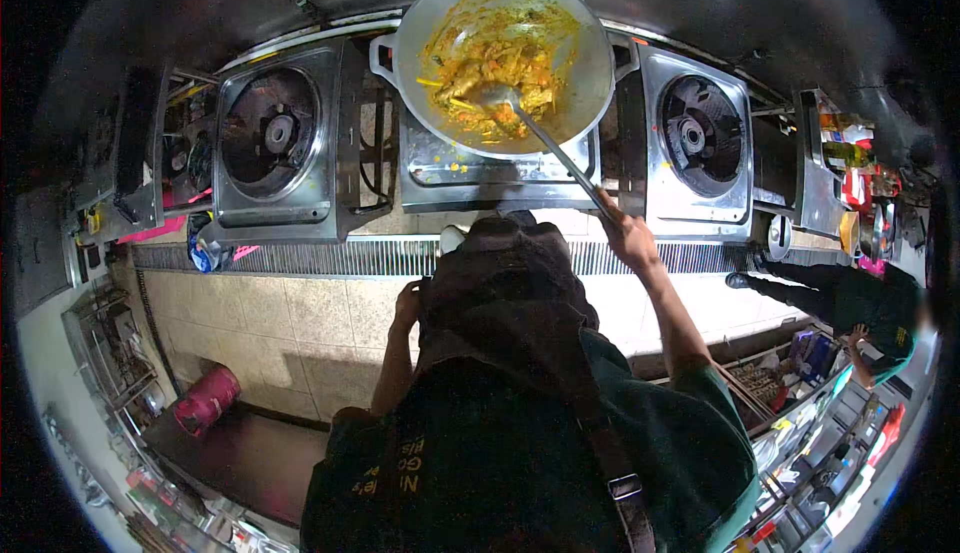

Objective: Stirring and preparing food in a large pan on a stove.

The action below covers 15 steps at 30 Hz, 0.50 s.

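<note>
My right hand [630,238] grips the handle of a long metal cooking spatula [559,151]. The spatula's head rests in yellow-orange food [517,65] inside a large two-handled aluminium wok [409,42]. Yellow sauce and bits coat the wok's inner wall. Beneath the wok is a steel stove top [495,174], with a few yellow spills on it; the burner itself is hidden. My left hand [409,304] hangs low at my left side, against the dark apron [502,290]. Its fingers are partly hidden, and I cannot tell whether they hold anything.
Uncovered burners stand to the left [279,132] and right [694,129] of the wok. A floor drain grate [360,256] runs along the stoves' front. A pink gas cylinder [208,400] lies at the left rear. Another person [862,313] stands at the right, near crowded shelves [802,463].
</note>
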Available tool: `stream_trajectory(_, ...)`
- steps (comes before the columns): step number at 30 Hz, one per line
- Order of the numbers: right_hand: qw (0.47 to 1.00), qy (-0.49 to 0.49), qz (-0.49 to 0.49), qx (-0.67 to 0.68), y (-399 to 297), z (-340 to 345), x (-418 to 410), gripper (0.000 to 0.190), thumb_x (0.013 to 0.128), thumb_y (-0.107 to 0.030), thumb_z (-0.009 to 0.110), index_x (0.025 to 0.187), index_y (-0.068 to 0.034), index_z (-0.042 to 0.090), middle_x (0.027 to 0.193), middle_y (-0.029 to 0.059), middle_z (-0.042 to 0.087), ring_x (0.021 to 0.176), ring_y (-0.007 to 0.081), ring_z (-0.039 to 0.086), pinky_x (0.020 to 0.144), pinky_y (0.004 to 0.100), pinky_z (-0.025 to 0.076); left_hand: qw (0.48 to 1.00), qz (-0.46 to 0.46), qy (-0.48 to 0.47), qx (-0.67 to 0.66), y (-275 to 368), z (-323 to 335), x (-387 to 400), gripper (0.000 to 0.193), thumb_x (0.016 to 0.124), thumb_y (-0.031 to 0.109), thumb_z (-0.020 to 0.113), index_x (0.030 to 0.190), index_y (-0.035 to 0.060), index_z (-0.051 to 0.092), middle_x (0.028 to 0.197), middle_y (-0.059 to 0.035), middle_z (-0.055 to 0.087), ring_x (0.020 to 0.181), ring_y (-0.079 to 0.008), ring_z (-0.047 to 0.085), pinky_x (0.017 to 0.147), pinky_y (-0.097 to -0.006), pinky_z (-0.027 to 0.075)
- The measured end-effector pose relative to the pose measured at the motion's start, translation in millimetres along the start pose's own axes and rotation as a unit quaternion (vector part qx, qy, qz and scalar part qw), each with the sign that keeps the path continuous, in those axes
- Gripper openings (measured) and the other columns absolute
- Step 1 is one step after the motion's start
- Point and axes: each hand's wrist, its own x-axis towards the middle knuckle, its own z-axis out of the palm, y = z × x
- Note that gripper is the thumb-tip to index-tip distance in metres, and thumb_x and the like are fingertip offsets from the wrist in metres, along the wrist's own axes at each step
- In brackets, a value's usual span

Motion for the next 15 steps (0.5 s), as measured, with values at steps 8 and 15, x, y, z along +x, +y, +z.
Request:
stream_trajectory(8,0.969,0.073,0.008,0.235,-82.7,-4.7,49.4,0.040,0.089,-0.022,0.050,0.126,-0.007,0.047,0.108,0.0243,0.057,0.097,0.0346,0.058,0.078,0.0380,0.046,0.985,0.148,0.037,0.076,14.0,-8.9,-9.6,0.028,0.086,0.021,0.052,0.111,0.0106,0.059,0.077,-0.0074,0.066,0.065,-0.0138,0.059,0.060,-0.0286,0.046)
stream_trajectory(15,0.964,0.116,0.076,0.228,-62.5,-32.1,61.6,0.044,0.093,-0.023,0.044,0.133,-0.008,0.038,0.070,0.0036,0.053,0.052,0.0080,0.045,0.043,0.0239,0.037,0.994,0.071,0.040,-0.068,-17.5,-10.9,-23.0,0.029,0.085,0.027,0.057,0.108,0.0095,0.061,0.077,-0.0066,0.067,0.060,-0.0125,0.057,0.051,-0.0260,0.043)
